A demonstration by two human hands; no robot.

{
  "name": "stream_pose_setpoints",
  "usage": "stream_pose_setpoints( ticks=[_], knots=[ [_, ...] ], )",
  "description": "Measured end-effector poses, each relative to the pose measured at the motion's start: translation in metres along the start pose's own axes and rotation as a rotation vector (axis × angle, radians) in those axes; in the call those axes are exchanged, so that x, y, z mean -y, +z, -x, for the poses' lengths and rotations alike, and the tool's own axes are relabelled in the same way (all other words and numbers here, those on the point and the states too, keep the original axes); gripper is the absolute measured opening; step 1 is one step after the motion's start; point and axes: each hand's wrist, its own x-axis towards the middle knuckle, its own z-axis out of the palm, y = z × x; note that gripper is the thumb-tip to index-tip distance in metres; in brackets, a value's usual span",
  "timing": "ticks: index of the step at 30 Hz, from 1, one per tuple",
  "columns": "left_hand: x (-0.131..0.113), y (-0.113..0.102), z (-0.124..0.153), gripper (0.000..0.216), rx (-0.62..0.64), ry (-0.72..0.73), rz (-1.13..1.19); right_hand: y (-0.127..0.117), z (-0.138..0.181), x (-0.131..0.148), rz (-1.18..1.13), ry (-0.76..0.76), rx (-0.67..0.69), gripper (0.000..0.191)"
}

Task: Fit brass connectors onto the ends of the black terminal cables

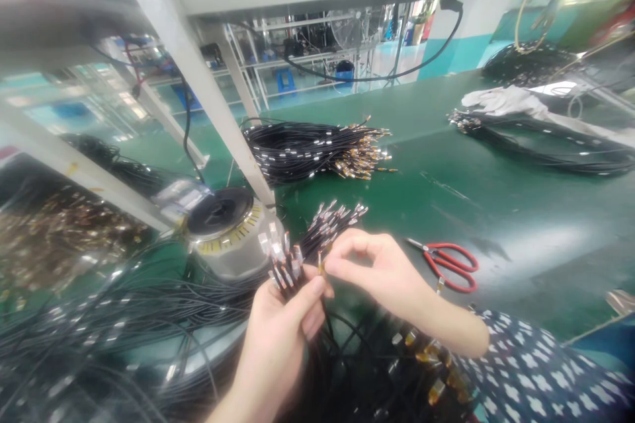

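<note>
My left hand (290, 324) is closed around a bunch of black cables (285, 272) whose silvery ends stick up above the fingers. One cable end (320, 263) with an amber-coloured tip rises between the left thumb and my right hand (380, 271). The right thumb and forefinger pinch at that tip. Just behind the hands lies another bundle of black cables (330, 225) with silvery ends. Red-handled scissors (451, 266) rest to the right of my right hand. More amber-tipped cable ends (431, 360) show below the right forearm.
A tape dispenser-like round device (231, 234) stands left of the hands by a white frame post (198, 73). Cable coils (297, 149) lie farther back on the green table (421, 192). Loose cables (124, 324) cover the left side. A white glove (510, 102) lies on a coil at right.
</note>
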Motion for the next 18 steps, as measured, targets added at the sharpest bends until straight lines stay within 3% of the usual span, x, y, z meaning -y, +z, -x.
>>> stream_pose_setpoints(
  ticks=[7, 14, 16, 18],
  knots=[
    [-0.003, 0.001, 0.0, 0.016, 0.119, -0.048, -0.011, 0.002, -0.003, -0.008, -0.175, 0.008, 0.132, 0.015],
    [0.001, -0.002, 0.002, 0.019, 0.025, -0.05, 0.02, 0.007, 0.004, -0.002, -0.011, -0.12, -0.071, 0.013],
    [0.0, -0.003, 0.001, 0.018, 0.032, -0.043, 0.008, 0.005, 0.003, 0.0, -0.022, -0.072, -0.05, 0.013],
    [-0.001, -0.003, 0.001, 0.017, 0.068, -0.044, -0.002, 0.001, 0.0, 0.002, -0.121, 0.035, 0.054, 0.013]
  ],
)
